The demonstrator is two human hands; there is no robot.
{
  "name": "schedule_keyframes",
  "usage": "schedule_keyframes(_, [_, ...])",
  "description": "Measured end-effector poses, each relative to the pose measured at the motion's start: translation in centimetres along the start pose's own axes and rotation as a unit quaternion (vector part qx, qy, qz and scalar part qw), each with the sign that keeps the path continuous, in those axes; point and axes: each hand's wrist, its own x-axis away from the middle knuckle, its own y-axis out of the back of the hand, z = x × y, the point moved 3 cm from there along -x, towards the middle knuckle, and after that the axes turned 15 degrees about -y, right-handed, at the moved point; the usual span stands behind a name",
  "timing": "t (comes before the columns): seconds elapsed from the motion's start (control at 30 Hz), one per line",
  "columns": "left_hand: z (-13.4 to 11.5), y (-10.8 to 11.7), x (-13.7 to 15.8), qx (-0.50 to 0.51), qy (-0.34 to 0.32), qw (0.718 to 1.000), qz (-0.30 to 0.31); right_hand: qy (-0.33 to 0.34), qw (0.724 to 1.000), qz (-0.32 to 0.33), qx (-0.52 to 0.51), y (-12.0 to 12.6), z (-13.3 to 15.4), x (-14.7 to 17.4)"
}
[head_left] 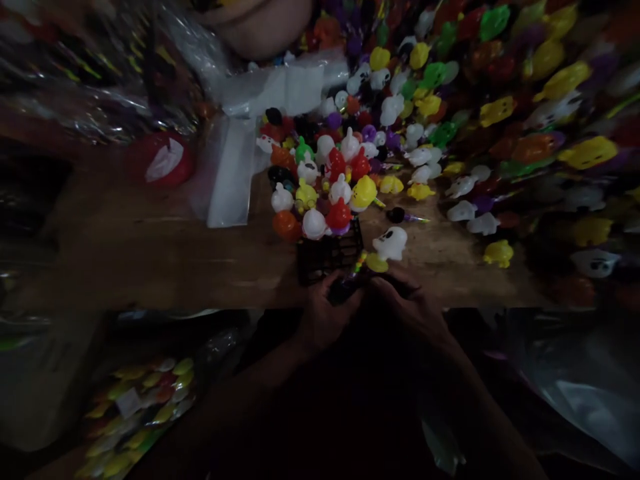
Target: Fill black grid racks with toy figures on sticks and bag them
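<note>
Both of my hands work close together at the table's front edge, in dim light. My left hand (330, 307) is closed around a dark-topped stick (345, 288), whose stem has a bright yellow-green pattern and points up and away. Beside it, my right hand (410, 300) has its thumb and fingers pinched together; what lies between them is too dark to make out. Just beyond the right fingertips are a yellow piece (377, 263) and a white ghost-shaped figure (391, 243) with dark eyes. A black grid tray (327, 259) lies beyond my left hand, partly covered by it.
Several colourful plastic figures (339, 188) stand clustered behind the tray, and many more (500, 110) fill the right side. Clear plastic bags (230, 173) and a red round container (159, 160) lie left on the wooden table (150, 247). A bag of figures (143, 407) sits below.
</note>
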Motion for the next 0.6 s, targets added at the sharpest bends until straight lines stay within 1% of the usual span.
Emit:
schedule_keyframes(0.1, [0.0,0.1,-0.2,-0.065,-0.026,0.997,-0.013,-0.022,0.999,0.008,-0.040,-0.9,-0.2,-0.2])
schedule_keyframes(0.17, [0.0,-0.1,-0.4,-0.107,-0.049,0.993,-0.008,-0.016,1.000,-0.004,-0.019,-0.4,-0.2,-0.6])
schedule_keyframes(0.2, [-0.1,-0.1,-0.5,-0.124,-0.060,0.990,-0.008,-0.004,1.000,-0.020,0.001,0.2,-0.3,-0.8])
schedule_keyframes(0.27, [-0.4,0.1,-0.5,-0.150,-0.087,0.985,-0.010,0.032,0.995,-0.073,0.051,1.6,-0.4,-1.5])
schedule_keyframes(0.3, [-0.8,0.3,-0.4,-0.161,-0.114,0.980,-0.012,0.052,0.990,-0.104,0.079,2.3,-0.5,-2.0])
schedule_keyframes(0.33, [-1.3,0.6,-0.4,-0.172,-0.158,0.972,-0.011,0.070,0.983,-0.129,0.108,2.8,-0.5,-2.4])
schedule_keyframes(0.37, [-1.9,0.9,-0.4,-0.183,-0.221,0.958,-0.002,0.084,0.977,-0.144,0.134,3.0,-0.5,-2.8])
schedule_keyframes(0.4, [-2.5,1.1,-0.4,-0.191,-0.294,0.936,0.017,0.096,0.972,-0.152,0.151,3.1,-0.4,-3.2])
schedule_keyframes(0.43, [-3.0,1.3,-0.4,-0.198,-0.365,0.909,0.042,0.104,0.970,-0.156,0.157,2.9,-0.2,-3.6])
schedule_keyframes(0.47, [-3.3,1.4,-0.4,-0.208,-0.420,0.881,0.068,0.109,0.970,-0.158,0.152,2.6,0.0,-4.0])
schedule_keyframes(0.5, [-3.3,1.4,-0.5,-0.221,-0.456,0.858,0.090,0.110,0.971,-0.158,0.139,2.2,0.2,-4.4])
schedule_keyframes(0.53, [-3.0,1.4,-0.7,-0.240,-0.473,0.841,0.106,0.108,0.974,-0.161,0.120,1.7,0.4,-4.8])
schedule_keyframes(0.6, [-1.9,1.4,-1.2,-0.292,-0.471,0.826,0.106,0.101,0.979,-0.158,0.074,0.7,0.5,-5.9])
